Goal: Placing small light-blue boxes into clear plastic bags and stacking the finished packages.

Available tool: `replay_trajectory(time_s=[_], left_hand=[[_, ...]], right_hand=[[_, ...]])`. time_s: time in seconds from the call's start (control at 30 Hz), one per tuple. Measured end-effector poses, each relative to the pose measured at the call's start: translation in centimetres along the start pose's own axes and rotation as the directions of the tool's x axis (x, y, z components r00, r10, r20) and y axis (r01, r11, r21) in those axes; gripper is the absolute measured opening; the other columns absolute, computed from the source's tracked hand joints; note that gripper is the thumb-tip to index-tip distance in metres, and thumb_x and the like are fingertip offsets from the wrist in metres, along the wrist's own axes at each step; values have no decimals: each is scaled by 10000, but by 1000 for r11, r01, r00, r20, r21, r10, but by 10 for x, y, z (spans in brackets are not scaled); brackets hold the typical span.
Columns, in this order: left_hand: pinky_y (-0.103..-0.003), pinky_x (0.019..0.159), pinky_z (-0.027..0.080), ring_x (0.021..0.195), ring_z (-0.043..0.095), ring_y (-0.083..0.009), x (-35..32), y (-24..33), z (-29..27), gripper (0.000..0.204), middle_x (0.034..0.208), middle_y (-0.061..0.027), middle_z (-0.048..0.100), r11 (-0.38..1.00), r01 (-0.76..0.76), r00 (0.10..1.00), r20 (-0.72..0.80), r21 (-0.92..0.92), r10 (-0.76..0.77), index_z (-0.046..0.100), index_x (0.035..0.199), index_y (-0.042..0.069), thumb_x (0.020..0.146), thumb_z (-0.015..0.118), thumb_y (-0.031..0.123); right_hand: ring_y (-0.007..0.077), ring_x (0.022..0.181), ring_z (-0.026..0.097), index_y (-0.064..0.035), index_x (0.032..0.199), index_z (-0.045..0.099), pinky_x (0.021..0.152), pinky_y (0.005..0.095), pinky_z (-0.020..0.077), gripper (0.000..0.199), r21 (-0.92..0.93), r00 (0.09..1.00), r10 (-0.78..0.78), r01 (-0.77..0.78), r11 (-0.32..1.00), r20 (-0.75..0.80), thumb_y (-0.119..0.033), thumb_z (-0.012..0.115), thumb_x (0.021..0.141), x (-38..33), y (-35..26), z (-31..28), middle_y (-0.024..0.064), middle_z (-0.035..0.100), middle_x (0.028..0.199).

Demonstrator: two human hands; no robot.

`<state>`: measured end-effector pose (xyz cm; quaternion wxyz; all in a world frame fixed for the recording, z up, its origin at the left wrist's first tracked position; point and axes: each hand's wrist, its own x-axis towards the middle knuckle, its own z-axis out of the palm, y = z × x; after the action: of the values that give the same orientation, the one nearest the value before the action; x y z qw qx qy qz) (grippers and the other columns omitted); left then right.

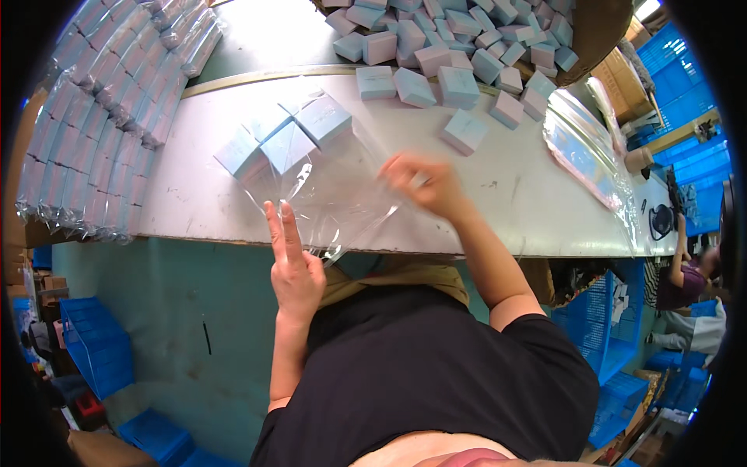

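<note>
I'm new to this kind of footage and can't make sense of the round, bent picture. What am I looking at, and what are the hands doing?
It is one view from a camera worn on a person's head, looking down; the wide lens bends the edges. No machine here: two bare hands. The left hand presses the near edge of a clear plastic bag with two straight fingers. The right hand, blurred, holds the bag's other side. Four pale blue boxes sit inside the bag on a white table. Loose boxes lie beyond; wrapped packs are stacked at the left.

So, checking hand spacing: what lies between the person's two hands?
Head view: only the clear plastic bag spans left hand to right hand.
</note>
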<state>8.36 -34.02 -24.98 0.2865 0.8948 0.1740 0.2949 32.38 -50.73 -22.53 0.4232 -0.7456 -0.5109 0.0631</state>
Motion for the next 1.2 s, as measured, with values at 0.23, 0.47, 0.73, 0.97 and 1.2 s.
replay_trajectory(time_s=[0.23, 0.47, 0.73, 0.97, 1.2], left_hand=[[-295, 510, 484, 597, 604, -194, 1, 6, -1, 803, 1597, -281, 305, 993, -111, 994, -17, 45, 111, 559, 1446, 148, 715, 496, -178], [-289, 520, 474, 651, 626, -190, 4, 13, 7, 750, 1557, -247, 407, 998, -54, 997, -46, 18, 55, 557, 1439, 94, 745, 492, -181], [-309, 540, 500, 748, 682, -254, 1, 22, 6, 845, 1598, -218, 349, 998, 17, 998, -61, -63, -21, 368, 1545, 47, 738, 492, -169], [-358, 655, 592, 1233, 582, -441, 12, 25, 0, 959, 1638, -229, 225, 995, -46, 998, -50, -93, 41, 160, 1597, 21, 715, 491, -156], [-352, 664, 567, 1200, 613, -404, -7, 29, 3, 942, 1627, -206, 278, 992, -127, 992, -14, 20, 127, 245, 1581, 12, 686, 485, -159]], right_hand=[[411, 1145, 537, -65, 1092, 543, 957, 487, 444, 563, -270, 917, 206, -306, 913, -341, -335, 828, 689, -49, 139, -91, 244, 476, 1317], [480, 1242, 535, -249, 1525, 407, 970, 513, 511, 933, -378, 532, 403, -834, 402, -745, -568, 771, 728, -17, 196, -137, 310, 366, 1445], [264, 1150, 630, -54, 1411, 531, 939, 376, 522, 767, 587, 813, 325, 26, 810, -484, -203, 817, 715, -53, 126, -82, 146, 590, 1357], [342, 1281, 569, -130, 1364, 634, 1019, 418, 486, 731, 363, 951, -308, 278, 889, 25, -225, 834, 667, 21, -13, 93, 190, 465, 1510], [432, 1157, 634, -158, 1579, 279, 865, 436, 577, 936, -313, 981, 63, -3, 950, 184, -334, 761, 796, 85, -61, 166, 419, 272, 1523]])
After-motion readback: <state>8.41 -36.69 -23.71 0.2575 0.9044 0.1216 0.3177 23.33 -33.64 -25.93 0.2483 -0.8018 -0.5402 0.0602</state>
